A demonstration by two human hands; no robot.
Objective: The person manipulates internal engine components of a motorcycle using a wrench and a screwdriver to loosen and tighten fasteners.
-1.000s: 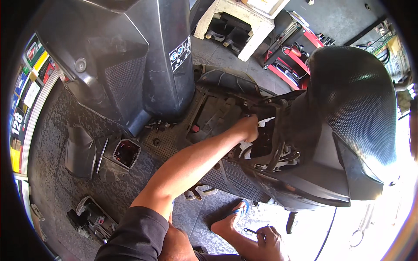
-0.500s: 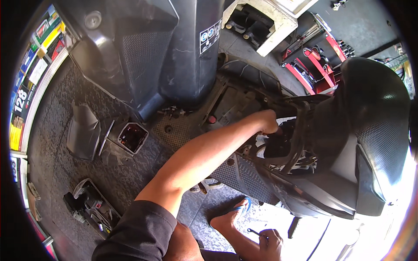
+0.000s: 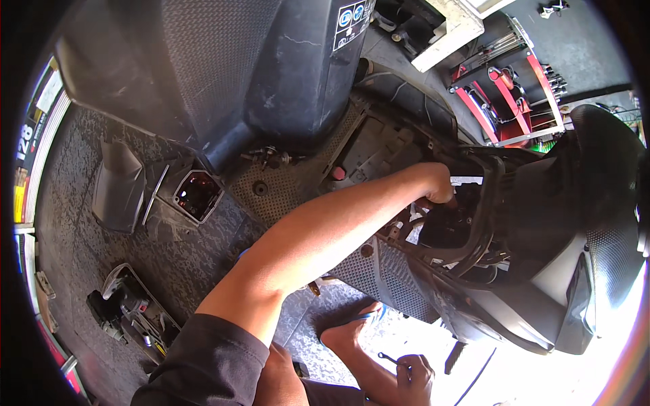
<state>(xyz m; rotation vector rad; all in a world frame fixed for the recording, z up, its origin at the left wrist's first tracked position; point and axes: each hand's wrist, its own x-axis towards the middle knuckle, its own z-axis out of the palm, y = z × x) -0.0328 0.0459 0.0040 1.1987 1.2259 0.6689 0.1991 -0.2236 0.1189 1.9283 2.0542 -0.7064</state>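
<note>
A black scooter stands partly stripped in front of me, with an uncovered engine opening (image 3: 447,230) ahead of its seat (image 3: 606,155). My left arm stretches across the textured footboard (image 3: 281,203), and my left hand (image 3: 439,184) reaches down into the near-left side of that opening. The fingers there are hidden among the dark parts. Low on the right, beside my sandalled foot (image 3: 345,335), my right hand (image 3: 414,375) is closed around a small dark wrench (image 3: 387,357). A round red-pink cap (image 3: 338,174) shows on the footboard beyond my forearm.
On the dark floor at left lie a removed black panel (image 3: 115,193) and a box-like part with a reddish inside (image 3: 201,196). Nearer sits an open tool case (image 3: 142,314). A red tool cart (image 3: 511,108) and a white stand (image 3: 450,34) are at the back right.
The view has shifted slightly, so the scooter appears a little moved. My left hand stays in the opening, and my right hand keeps hold of the wrench.
</note>
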